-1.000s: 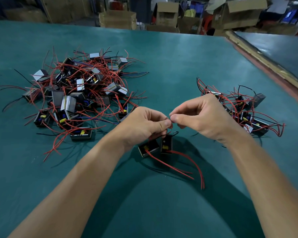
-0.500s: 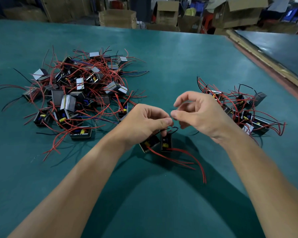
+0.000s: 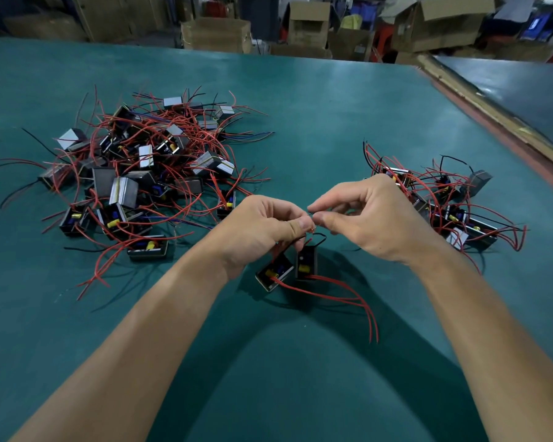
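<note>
A big tangled pile of small black and grey modules (image 3: 141,173), with red, black and a few blue leads, lies on the left of the green table mat (image 3: 316,106). A smaller pile of the same kind (image 3: 454,202) lies well apart on the right. Beyond the mat's far edge stand several brown cardboard boxes (image 3: 216,35), some open, and at the right a wooden strip (image 3: 492,122) runs between this mat and a 2nd dark tabletop (image 3: 524,90).

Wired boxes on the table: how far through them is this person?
Probably early on. The small pile by the right hand looks finished. In hand: both hands pinch the wire ends of two boxes together. The big pile beside the left hand seems left to do.
</note>
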A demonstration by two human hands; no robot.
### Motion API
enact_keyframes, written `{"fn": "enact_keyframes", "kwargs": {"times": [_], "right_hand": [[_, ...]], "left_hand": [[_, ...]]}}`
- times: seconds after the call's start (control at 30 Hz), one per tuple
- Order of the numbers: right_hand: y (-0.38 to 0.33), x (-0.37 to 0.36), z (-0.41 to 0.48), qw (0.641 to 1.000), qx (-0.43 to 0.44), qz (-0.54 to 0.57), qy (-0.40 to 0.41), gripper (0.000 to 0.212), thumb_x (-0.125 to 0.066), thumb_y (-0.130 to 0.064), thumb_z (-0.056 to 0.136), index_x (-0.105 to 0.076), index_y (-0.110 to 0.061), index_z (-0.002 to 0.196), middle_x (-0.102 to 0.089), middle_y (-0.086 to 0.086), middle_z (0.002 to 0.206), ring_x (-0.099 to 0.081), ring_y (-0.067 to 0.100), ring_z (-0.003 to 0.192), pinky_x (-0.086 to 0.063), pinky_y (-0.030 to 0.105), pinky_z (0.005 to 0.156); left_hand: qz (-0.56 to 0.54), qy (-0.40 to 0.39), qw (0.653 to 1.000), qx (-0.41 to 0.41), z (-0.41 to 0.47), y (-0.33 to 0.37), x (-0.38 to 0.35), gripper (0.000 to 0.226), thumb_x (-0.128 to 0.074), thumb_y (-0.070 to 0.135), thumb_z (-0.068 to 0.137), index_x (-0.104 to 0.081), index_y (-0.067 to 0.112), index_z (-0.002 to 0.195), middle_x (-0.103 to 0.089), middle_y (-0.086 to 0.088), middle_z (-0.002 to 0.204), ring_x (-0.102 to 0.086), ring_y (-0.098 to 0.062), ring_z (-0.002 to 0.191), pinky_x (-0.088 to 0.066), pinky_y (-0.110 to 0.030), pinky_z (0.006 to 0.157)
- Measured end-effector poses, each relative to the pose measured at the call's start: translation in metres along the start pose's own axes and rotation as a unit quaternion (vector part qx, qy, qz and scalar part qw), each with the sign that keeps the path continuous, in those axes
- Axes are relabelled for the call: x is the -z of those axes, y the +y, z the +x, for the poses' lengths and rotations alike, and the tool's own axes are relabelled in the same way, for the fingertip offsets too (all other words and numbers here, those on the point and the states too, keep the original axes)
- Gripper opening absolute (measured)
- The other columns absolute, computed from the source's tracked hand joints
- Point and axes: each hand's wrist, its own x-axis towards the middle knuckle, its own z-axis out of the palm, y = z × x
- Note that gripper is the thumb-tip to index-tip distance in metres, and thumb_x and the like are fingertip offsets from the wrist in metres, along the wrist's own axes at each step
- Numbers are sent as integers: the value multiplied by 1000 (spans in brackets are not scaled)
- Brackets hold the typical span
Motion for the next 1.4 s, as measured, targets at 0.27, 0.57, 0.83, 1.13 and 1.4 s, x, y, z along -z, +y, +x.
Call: {"fn": "enact_keyframes", "kwargs": {"times": [0.27,0.57,0.83,1.13,1.4], "right_hand": [[-2,0,0,1000,-1,11,-29,19,-75,-7,84,-77,-25,78,-70,-14,61,-60,-2,57,-47,14,59],[-3,-2,1,996,-62,49,-48,18,-74,0,82,-76,-13,70,-69,9,60,-59,12,51,-47,23,51],[-5,-2,-2,983,-128,108,-81,20,-71,-7,89,-73,-11,70,-67,0,58,-59,11,52,-53,21,53],[-14,-3,2,962,-229,112,-96,37,-56,-4,81,-60,-13,46,-46,11,51,-36,15,40,-30,19,39],[-14,-2,2,957,-231,140,-101,39,-56,-6,84,-56,-16,46,-42,3,47,-31,14,41,-27,20,41]], "left_hand": [[36,3,999,-12,0,-1,0,20,-66,11,91,-70,14,72,-63,-1,56,-43,-19,56,-34,-23,50],[104,16,994,-7,-1,-1,-3,18,-70,11,88,-73,13,70,-62,-2,53,-50,-12,47,-42,-25,51],[158,62,985,-30,0,1,-5,20,-68,14,84,-70,14,65,-63,1,54,-50,-8,47,-39,-22,52],[193,50,976,-83,-2,-1,-9,15,-69,12,83,-71,14,68,-67,-2,58,-54,-10,50,-45,-26,51],[181,53,976,-108,-1,-2,-11,17,-70,11,83,-70,13,66,-65,-1,56,-50,-6,49,-40,-21,49]]}}
